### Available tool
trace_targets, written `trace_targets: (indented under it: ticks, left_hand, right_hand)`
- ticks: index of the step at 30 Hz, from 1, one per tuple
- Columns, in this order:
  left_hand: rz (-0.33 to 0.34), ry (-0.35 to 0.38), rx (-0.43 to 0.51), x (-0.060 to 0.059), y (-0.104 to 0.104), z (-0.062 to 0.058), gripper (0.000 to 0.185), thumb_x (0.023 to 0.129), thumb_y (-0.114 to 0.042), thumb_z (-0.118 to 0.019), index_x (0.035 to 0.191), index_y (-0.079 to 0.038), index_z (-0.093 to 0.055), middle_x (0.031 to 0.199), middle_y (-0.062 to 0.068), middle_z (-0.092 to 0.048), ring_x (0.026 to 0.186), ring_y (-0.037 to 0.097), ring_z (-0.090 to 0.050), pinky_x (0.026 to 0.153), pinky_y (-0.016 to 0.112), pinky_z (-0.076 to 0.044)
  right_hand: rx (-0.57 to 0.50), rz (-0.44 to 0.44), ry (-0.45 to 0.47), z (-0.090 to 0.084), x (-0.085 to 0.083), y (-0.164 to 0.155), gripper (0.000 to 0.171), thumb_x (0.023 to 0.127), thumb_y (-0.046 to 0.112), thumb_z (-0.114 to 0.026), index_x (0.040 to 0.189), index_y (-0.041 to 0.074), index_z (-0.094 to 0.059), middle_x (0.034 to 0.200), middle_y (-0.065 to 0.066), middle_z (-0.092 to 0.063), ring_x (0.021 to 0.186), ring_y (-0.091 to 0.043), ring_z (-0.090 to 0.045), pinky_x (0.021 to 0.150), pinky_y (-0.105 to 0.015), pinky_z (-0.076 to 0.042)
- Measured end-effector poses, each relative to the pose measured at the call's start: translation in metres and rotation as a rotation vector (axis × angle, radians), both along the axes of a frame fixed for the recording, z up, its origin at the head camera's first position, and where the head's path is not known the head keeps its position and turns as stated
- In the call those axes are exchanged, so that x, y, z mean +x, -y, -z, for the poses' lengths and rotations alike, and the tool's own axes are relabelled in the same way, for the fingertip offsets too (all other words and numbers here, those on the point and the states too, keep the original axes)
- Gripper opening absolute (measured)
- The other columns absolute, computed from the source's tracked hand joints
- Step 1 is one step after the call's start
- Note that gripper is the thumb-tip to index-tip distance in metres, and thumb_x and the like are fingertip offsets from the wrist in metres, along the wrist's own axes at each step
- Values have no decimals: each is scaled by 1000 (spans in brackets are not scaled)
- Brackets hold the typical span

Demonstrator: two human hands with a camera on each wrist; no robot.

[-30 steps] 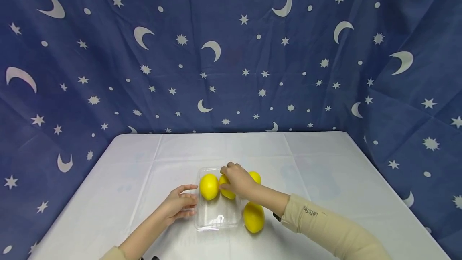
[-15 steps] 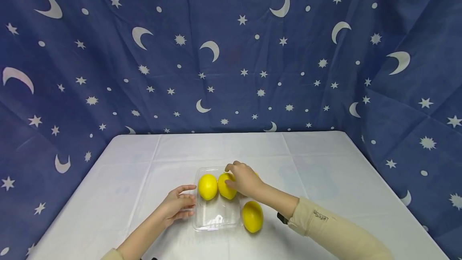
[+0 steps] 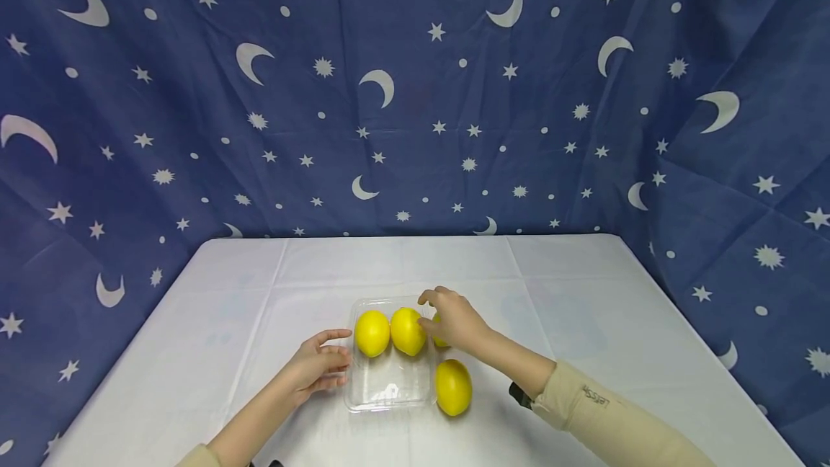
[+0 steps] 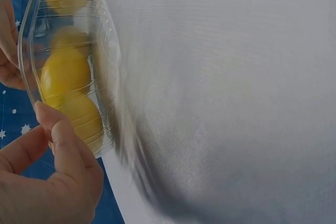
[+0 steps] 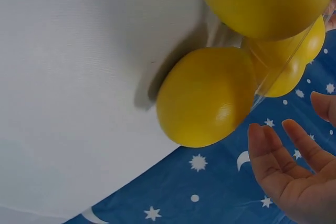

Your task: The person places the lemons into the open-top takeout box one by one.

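Observation:
Two yellow lemons sit side by side at the far end of a clear plastic box [image 3: 389, 398], a left lemon [image 3: 372, 334] and a middle lemon [image 3: 408, 332]. My left hand [image 3: 319, 366] is at the box's left side, fingers apart; in the left wrist view its fingertips touch the rim. My right hand [image 3: 457, 321] hovers by the far right corner with loosely bent fingers, and the right wrist view shows nothing in its grasp. Partly hidden beneath it, a third lemon [image 5: 207, 98] lies on the table outside the box. Another lemon [image 3: 453, 388] lies by the near right corner.
A white cloth covers the table [image 3: 551, 294], with a crease running along each side. Behind it hangs a blue curtain [image 3: 415, 92] printed with moons and stars, which also continues along both sides.
My right hand has let go of the middle lemon in the box and moved right, over the lemon beside the box. My left hand has stayed at the left side.

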State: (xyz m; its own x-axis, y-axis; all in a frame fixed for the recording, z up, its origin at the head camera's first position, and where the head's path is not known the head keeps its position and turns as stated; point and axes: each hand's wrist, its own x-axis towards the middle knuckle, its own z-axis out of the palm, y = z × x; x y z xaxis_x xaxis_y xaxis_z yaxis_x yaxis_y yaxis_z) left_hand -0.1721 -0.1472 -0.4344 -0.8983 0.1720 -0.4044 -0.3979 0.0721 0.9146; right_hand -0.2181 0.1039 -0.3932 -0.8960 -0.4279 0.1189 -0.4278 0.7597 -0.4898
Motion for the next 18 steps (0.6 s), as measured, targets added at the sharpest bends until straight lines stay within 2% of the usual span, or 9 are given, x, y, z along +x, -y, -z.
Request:
trace_targets:
  ticks: [7,13,18]
  left_hand:
    - [8,2,18,0,1,-1,55,88,-1,-58,138,0,-34,86,-1,-56,74,11,-56,62,19,-56]
    - [9,9,26,-2,3,1,56,88,-1,-59,138,-1,-35,87,-1,-55,74,11,-56,62,20,-56]
    - [8,11,26,-2,3,2,56,88,-1,-59,138,-1,-35,87,-1,-55,74,11,-56,62,20,-57]
  right_hand:
    - [-74,68,9,0,-4,-9,24,81,8,-72,103,-1,-66,100,-18,-66,88,-31,-64,74,-35,-57]
    - [-81,134,56,2,-9,-18,24,82,10,-71,103,1,-66,100,-16,-66,82,-24,-63,69,-31,-58]
    - [-80,154,93,7,-13,-25,25,82,11,-71,104,1,-66,101,-17,-65,81,-23,-61,68,-31,-57]
